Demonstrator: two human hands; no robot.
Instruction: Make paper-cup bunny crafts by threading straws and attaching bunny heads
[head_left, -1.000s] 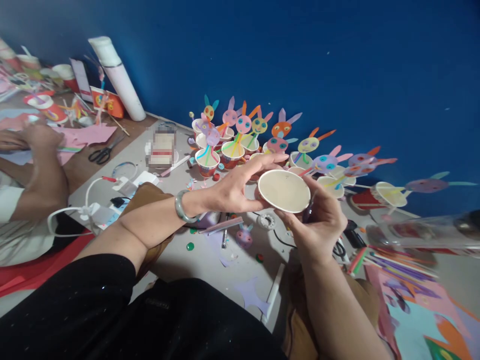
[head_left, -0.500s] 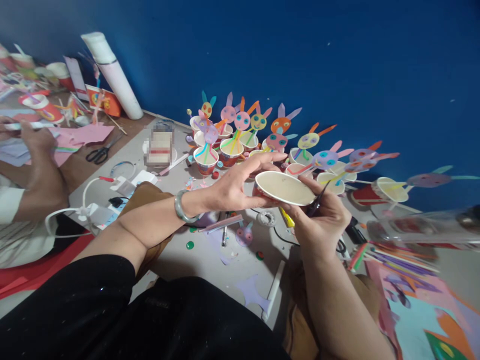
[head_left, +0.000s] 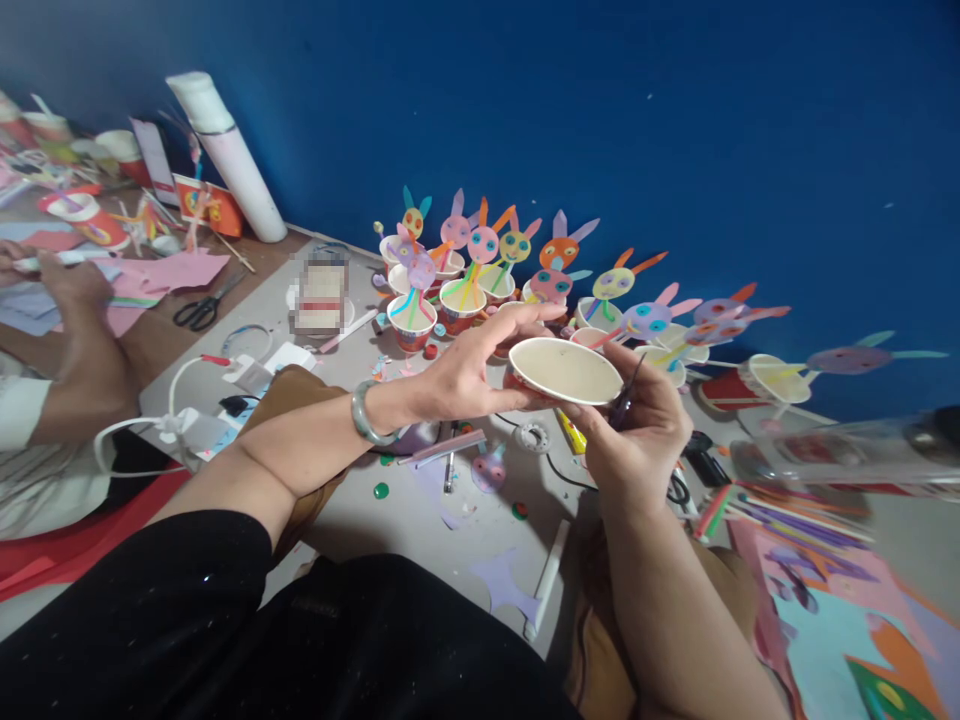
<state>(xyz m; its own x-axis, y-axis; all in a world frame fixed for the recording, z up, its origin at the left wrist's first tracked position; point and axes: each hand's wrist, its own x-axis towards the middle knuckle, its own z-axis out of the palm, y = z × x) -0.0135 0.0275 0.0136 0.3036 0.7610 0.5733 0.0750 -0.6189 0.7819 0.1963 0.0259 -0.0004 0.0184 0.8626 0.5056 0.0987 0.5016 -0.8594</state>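
A red paper cup [head_left: 566, 372] with a cream inside is held up in front of me, its oval mouth squeezed and tilted toward me. My left hand [head_left: 480, 370], with a bangle [head_left: 367, 412] at the wrist, grips the cup's left side between thumb and fingers. On the other side, my right hand [head_left: 645, 415] pinches the rim with thumb and forefinger. That same hand also has a slim dark tool [head_left: 624, 400] in it, pointing up; its kind is partly hidden. Behind the cup stand several paper cups [head_left: 411, 325] topped with rabbit-eared paper faces [head_left: 482, 244].
Below lie a tape roll [head_left: 531, 437], a paper rabbit face [head_left: 489, 472], lilac scraps [head_left: 504, 588] and a white stick [head_left: 551, 570]. Coloured paper [head_left: 832, 610] and a clear bottle [head_left: 840, 465] are at right. Another person's arm [head_left: 82, 340], cables and scissors [head_left: 199, 312] are at left.
My right hand and the cup's right side have shifted slightly left. The dark tool has moved with that hand. Both hands keep their hold on the cup.
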